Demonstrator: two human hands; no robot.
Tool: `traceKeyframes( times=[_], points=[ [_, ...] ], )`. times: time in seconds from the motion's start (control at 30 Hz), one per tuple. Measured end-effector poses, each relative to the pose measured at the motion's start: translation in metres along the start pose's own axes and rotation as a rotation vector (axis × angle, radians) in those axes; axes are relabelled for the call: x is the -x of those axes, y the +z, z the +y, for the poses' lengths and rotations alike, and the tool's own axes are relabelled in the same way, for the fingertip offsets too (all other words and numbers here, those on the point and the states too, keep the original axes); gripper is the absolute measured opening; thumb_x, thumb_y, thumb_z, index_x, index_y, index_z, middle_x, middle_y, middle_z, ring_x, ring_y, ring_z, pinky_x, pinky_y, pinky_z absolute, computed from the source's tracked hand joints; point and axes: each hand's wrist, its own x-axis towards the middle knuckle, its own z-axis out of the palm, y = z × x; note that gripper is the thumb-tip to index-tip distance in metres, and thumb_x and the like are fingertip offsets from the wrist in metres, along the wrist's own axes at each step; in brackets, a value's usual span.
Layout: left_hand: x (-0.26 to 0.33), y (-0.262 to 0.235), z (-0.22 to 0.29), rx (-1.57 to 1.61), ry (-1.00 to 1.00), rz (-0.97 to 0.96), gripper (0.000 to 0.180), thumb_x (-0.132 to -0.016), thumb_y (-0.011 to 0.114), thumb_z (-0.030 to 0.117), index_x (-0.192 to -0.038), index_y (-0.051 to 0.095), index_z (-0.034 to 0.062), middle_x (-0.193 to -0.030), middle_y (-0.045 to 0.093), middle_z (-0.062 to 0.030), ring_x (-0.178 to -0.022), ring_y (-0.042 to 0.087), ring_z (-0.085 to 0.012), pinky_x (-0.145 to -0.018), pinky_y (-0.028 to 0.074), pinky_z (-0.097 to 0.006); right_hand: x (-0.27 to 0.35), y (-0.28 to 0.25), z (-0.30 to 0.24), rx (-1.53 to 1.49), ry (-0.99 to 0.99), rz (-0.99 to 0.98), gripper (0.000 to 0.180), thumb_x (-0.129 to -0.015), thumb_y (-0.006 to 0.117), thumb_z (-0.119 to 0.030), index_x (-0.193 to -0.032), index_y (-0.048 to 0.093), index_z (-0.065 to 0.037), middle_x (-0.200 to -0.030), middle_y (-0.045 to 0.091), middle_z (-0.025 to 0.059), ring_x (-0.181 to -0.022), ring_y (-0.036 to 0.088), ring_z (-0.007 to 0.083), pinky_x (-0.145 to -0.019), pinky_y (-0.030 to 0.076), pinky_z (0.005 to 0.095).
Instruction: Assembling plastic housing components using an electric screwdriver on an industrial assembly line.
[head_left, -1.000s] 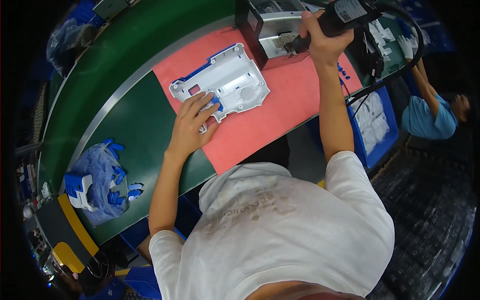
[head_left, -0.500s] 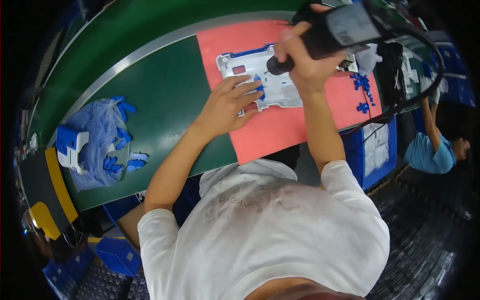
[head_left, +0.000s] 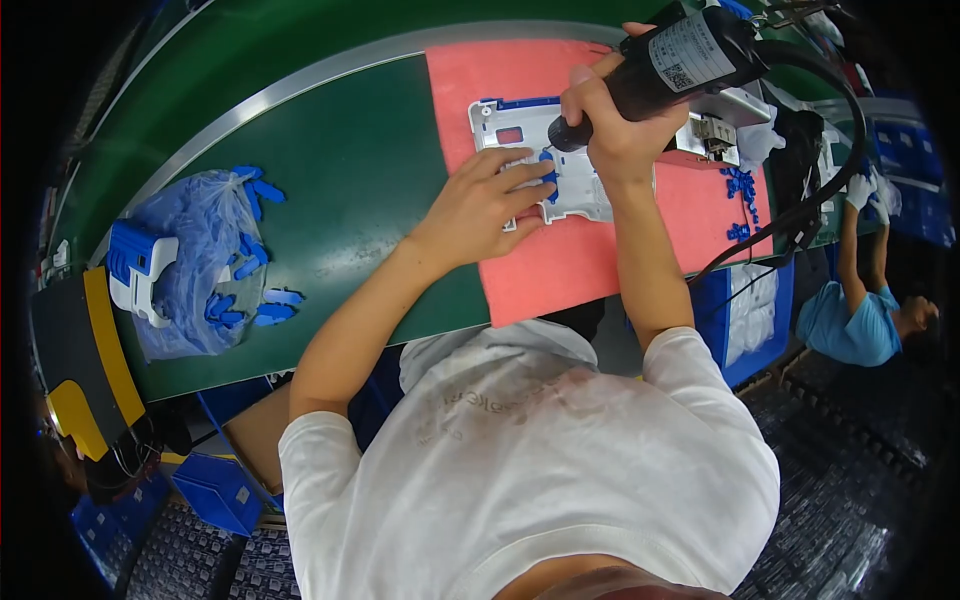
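Note:
A white plastic housing point(head_left: 580, 190) with a blue rear edge lies inside-up on a pink mat point(head_left: 560, 265). My left hand point(head_left: 490, 200) steadies its left side, thumb at the front edge and fingertips against a slim blue plastic piece point(head_left: 549, 178) set in it. My right hand point(head_left: 628, 140) is wrapped round a black electric screwdriver point(head_left: 640, 85), tilted with its nose down at the housing beside the upper end of the blue piece. The bit's tip is too small to make out clearly.
Small blue parts point(head_left: 741, 190) and a metal box-shaped unit point(head_left: 712, 138) sit right of the housing. A thick black cable point(head_left: 835, 180) loops off the screwdriver. Leftward are a plastic bag of blue pieces point(head_left: 190, 270) and a white-and-blue casing point(head_left: 140, 270). A co-worker point(head_left: 855, 310) is at right.
The screwdriver's nose has come nearer the upper end of the blue piece. My left hand keeps its place on the housing. The whole view has shifted slightly.

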Motion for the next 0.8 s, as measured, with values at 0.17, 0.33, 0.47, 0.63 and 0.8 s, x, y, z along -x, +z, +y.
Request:
traceKeyframes(
  times=[0.17,0.33,0.47,0.63,0.8],
  points=[
    [-0.001,-0.001,0.001,0.007,-0.008,-0.017,0.036,-0.07,0.074,0.017,-0.105,0.07,0.0083,-0.122,0.062,-0.0031,-0.118,0.052,-0.028,-0.097,0.046,-0.041,0.002,0.0,0.001,-0.016,-0.012,-0.024,0.049,-0.075,0.058,0.018,-0.118,0.041,0.004,-0.06,0.055,0.0068,-0.047,0.054,0.0135,-0.049,0.046,0.0277],
    [-0.001,0.0,-0.001,0.012,0.0,-0.019,0.039,-0.07,0.075,0.016,-0.108,0.069,0.0093,-0.123,0.062,-0.0042,-0.118,0.052,-0.0293,-0.095,0.048,-0.043,0.003,0.002,0.001,-0.032,-0.025,-0.065,0.043,-0.076,0.062,0.014,-0.113,0.043,0.003,-0.06,0.057,0.0061,-0.048,0.054,0.0111,-0.05,0.046,0.0253],
    [-0.004,-0.002,-0.002,0.011,-0.005,-0.014,0.038,-0.07,0.075,0.016,-0.107,0.07,0.0093,-0.119,0.063,-0.0055,-0.115,0.053,-0.0311,-0.094,0.048,-0.043,0.006,0.004,0.003,0.081,-0.09,-0.101,0.042,-0.076,0.067,0.011,-0.111,0.044,0.004,-0.062,0.058,0.0041,-0.049,0.054,0.0086,-0.049,0.045,0.0227],
    [-0.006,-0.004,-0.001,0.002,0.019,-0.007,0.034,-0.07,0.074,0.017,-0.103,0.07,0.0073,-0.12,0.062,-0.0042,-0.115,0.053,-0.0289,-0.095,0.047,-0.042,0.01,0.005,0.009,0.023,-0.036,-0.063,0.04,-0.076,0.067,0.013,-0.11,0.047,0.005,-0.063,0.059,0.0029,-0.051,0.055,0.008,-0.048,0.043,0.0218],
    [-0.003,-0.004,0.004,-0.006,0.044,-0.022,0.038,-0.068,0.075,0.017,-0.105,0.069,0.0067,-0.12,0.062,-0.0079,-0.116,0.053,-0.0317,-0.095,0.047,-0.043,0.017,0.001,0.009,-0.035,0.019,-0.031,0.045,-0.076,0.065,0.015,-0.115,0.046,0.002,-0.068,0.057,0.0024,-0.055,0.055,0.0086,-0.05,0.044,0.0238]
  ],
)
